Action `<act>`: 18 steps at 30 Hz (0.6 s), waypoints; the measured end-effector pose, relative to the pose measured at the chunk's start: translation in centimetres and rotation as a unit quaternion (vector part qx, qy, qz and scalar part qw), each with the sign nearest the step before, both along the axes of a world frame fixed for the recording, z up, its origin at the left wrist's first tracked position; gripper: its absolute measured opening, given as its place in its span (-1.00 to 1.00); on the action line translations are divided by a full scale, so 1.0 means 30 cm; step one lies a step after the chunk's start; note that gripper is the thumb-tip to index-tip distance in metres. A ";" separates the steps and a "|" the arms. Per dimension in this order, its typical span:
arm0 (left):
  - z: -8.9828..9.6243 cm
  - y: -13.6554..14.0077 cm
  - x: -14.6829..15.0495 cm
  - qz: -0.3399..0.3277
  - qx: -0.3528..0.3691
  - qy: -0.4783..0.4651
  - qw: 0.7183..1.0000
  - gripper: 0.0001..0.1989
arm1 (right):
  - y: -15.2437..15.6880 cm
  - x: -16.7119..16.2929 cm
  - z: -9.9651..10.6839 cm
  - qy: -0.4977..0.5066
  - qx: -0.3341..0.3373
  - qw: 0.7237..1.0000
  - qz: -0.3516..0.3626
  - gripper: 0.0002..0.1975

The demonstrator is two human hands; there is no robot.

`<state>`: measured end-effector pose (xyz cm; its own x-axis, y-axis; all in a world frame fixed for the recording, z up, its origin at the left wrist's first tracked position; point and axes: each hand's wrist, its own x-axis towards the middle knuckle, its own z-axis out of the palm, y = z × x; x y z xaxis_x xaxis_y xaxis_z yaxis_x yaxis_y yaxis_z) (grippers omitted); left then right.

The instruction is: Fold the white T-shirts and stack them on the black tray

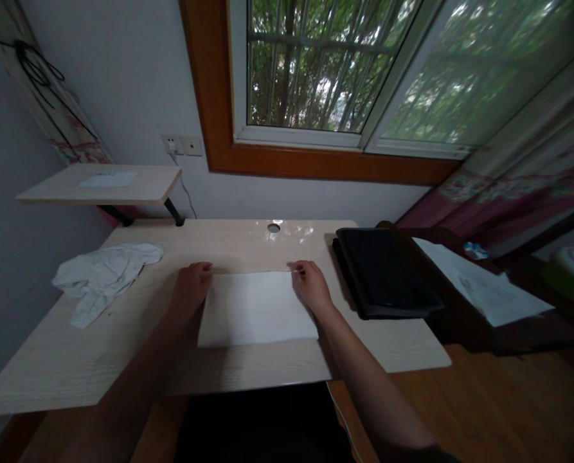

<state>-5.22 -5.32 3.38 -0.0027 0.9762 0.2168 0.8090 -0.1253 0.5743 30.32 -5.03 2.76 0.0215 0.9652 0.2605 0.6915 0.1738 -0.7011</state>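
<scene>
A white rectangular sheet (258, 308) lies flat on the pale wooden desk (248, 366) in front of me; whether it is paper or folded cloth I cannot tell. At its far left corner, my left hand (193, 286) has its fingertips pinched together on the edge. My right hand (312, 286) is closed in the same way on the far right corner, thumb and fingers curled in. The sheet's near edge looks slightly wavy.
A crumpled white cloth (106, 273) lies on the desk's left side, below a small raised shelf (146, 183) with a paper on it. Black folders (383, 270) are stacked at the right. Beyond them, papers (479, 283) rest on a dark surface. A window (325, 71) is behind.
</scene>
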 end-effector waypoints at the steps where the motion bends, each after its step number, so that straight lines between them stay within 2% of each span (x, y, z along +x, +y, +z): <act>1: 0.014 -0.013 0.021 -0.013 0.037 0.045 0.998 -0.62 | -0.015 -0.015 0.020 -0.034 0.022 0.999 -0.002 -0.71; 4: 0.056 -0.079 0.116 -0.079 0.114 0.142 0.980 -0.59 | -0.073 -0.082 0.075 -0.105 0.071 0.992 0.021 -0.60; 7: 0.061 -0.156 0.229 -0.160 0.121 0.200 0.959 -0.55 | -0.131 -0.166 0.084 -0.151 0.096 0.979 0.099 -0.58; 9: 0.034 -0.190 0.288 -0.156 0.104 0.228 0.955 -0.54 | -0.160 -0.211 0.057 -0.184 0.095 0.969 0.137 -0.57; 12: -0.020 -0.200 0.323 -0.132 0.076 0.252 0.956 -0.50 | -0.180 -0.240 -0.004 -0.225 0.078 0.959 0.154 -0.51; 15: -0.054 -0.180 0.300 -0.118 0.069 0.258 0.956 -0.48 | -0.176 -0.219 -0.043 -0.240 0.065 0.958 0.144 -0.44; 18: -0.066 -0.156 0.251 -0.117 0.060 0.255 0.958 -0.47 | -0.164 -0.169 -0.053 -0.247 0.044 0.960 0.125 -0.40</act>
<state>2.30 -10.01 1.40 0.3494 0.9052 0.2419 0.9223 -0.3777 0.0814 25.26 -9.95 1.19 -0.3558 0.8975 0.2605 0.8642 0.4221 -0.2738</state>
